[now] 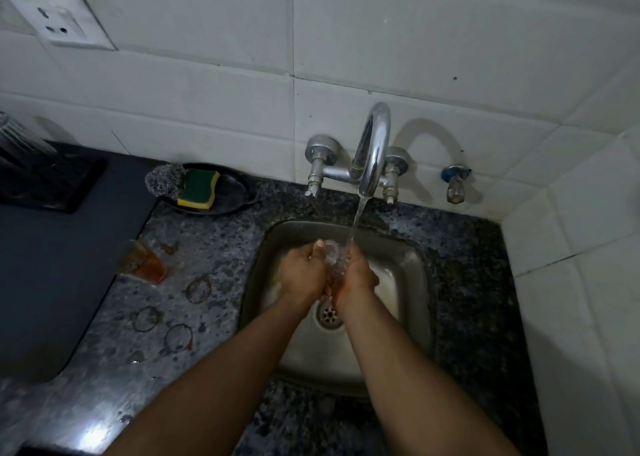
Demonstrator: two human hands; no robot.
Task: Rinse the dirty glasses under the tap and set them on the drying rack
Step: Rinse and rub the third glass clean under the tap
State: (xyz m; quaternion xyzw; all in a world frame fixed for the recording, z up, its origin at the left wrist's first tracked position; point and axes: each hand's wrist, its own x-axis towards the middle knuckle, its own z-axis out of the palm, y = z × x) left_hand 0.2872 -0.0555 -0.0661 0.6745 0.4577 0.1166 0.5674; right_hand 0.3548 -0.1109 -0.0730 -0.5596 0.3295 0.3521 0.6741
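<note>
Two forearms rising from the bottom edge, left hand [304,268] and right hand [360,272] wrapped together round a clear glass [333,258] at centre frame, under the tap [372,150] stream (over the sink [412,265], for runoff). Mid-left, another dirty glass [142,261] waiting.

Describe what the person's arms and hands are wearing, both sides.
Nothing shows on either. Both forearms are bare up to the frame's bottom edge: no sleeve or watch in view. The left hand and right hand are gloveless, with no ring that can be made out; water and glare blur the fingers.
</note>
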